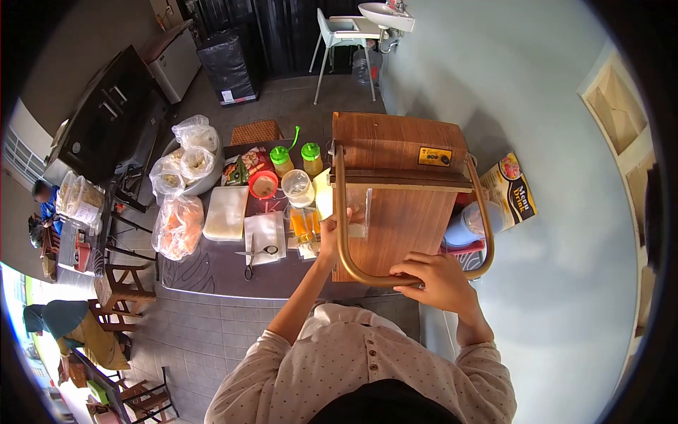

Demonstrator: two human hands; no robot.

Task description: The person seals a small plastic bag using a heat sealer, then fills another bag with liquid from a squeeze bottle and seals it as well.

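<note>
A wood-grain machine [399, 148] with a yellow control label stands on the dark table, and a bronze-coloured bar frame [342, 233] extends from it. My right hand [438, 279] is wrapped round the front of that bar. My left hand [330, 237] is beside the machine's left edge, partly behind the bar, with its fingers at a clear plastic bag [359, 212] on the wooden board [409, 219]. Bags of orange filling [305, 225] lie just left of my left hand. Scissors [249, 261] rest on flat clear bags [267, 233].
Left on the table are a red cup [263, 185], a jar [297, 188], green-capped bottles [281, 161], a stack of white sheets [225, 212] and filled plastic bags [178, 227]. A menu board [510, 191] leans by the wall. Two people are at far left.
</note>
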